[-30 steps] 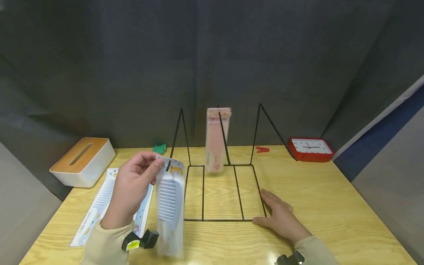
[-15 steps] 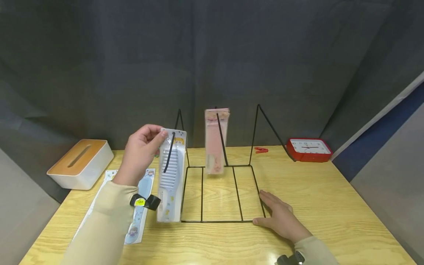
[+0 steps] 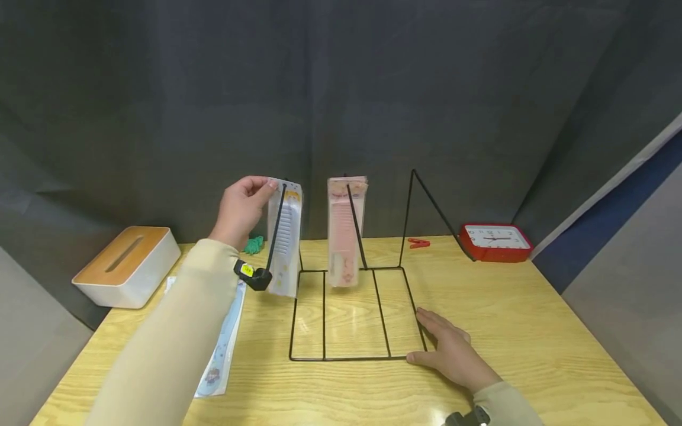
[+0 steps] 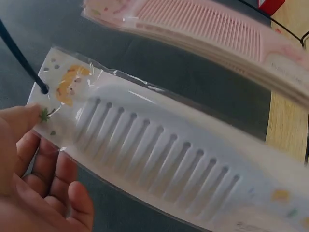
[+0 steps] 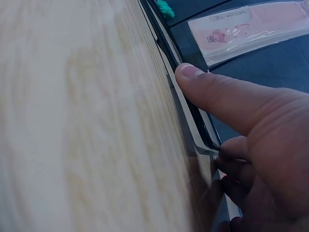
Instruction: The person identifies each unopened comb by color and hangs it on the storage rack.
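My left hand [image 3: 241, 208] pinches the top corner of a packaged pale-blue comb [image 3: 288, 236] between thumb and fingers. The left prong [image 3: 275, 234] of a black wire rack [image 3: 354, 358] passes through the hole in the comb's card, near the prong's rear end. In the left wrist view the thumb lies on the card beside the hole. Packaged pink combs [image 3: 341, 239] hang on the middle prong. My right hand [image 3: 453, 352] rests at the rack's front right corner, thumb on the front bar and straight fingers along the side bar.
Packaged blue combs [image 3: 218, 349] lie on the table at left, partly hidden by my left sleeve. Behind them stands a tissue box [image 3: 144, 278]. A green bundle [image 3: 254, 245] and a red clip [image 3: 419, 243] lie farther back. A red clock [image 3: 495, 253] stands at right, near the right prong [image 3: 437, 210].
My left hand has moved up and back, sliding the blue comb along the left prong from its front tip to the rear. My right hand has stayed at the rack's corner.
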### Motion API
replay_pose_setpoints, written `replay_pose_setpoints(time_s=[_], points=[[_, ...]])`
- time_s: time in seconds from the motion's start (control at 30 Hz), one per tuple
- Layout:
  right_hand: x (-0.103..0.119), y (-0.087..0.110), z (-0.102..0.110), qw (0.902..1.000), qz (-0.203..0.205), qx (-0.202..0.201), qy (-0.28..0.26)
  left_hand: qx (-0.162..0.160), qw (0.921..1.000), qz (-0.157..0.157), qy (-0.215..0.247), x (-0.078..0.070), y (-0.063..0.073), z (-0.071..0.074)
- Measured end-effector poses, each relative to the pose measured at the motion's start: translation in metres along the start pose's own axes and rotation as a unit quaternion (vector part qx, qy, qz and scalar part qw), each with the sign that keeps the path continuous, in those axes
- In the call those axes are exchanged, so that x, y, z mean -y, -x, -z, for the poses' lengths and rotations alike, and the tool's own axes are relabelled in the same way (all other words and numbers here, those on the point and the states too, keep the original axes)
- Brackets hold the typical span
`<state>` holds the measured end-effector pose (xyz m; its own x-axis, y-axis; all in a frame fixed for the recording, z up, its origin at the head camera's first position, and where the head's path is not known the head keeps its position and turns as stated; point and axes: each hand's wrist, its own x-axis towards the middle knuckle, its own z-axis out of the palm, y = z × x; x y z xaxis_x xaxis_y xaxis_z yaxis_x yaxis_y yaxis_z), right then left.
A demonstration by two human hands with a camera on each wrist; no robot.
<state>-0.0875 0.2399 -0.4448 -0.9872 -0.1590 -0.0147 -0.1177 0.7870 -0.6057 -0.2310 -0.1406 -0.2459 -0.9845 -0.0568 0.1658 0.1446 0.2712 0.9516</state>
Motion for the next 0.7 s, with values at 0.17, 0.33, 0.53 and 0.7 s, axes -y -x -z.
replay_pose_setpoints(time_s=[0.17,0.33,0.53,0.7], points=[[0.002,0.001,0.001,1.0,0.0,-0.001,-0.001,0.01,0.9999,-0.001,-0.003,0.007,0.0,0.008],[0.004,0.001,0.002,1.0,0.001,-0.004,0.0,0.054,0.9975,0.027,-0.036,0.031,0.001,0.026],[0.004,0.002,0.001,1.0,-0.001,-0.001,-0.006,0.131,0.9826,0.091,-0.095,0.085,0.006,0.05],[0.003,0.005,0.001,1.0,0.007,-0.001,-0.005,0.117,0.9785,0.141,-0.096,0.136,0.016,0.058]])
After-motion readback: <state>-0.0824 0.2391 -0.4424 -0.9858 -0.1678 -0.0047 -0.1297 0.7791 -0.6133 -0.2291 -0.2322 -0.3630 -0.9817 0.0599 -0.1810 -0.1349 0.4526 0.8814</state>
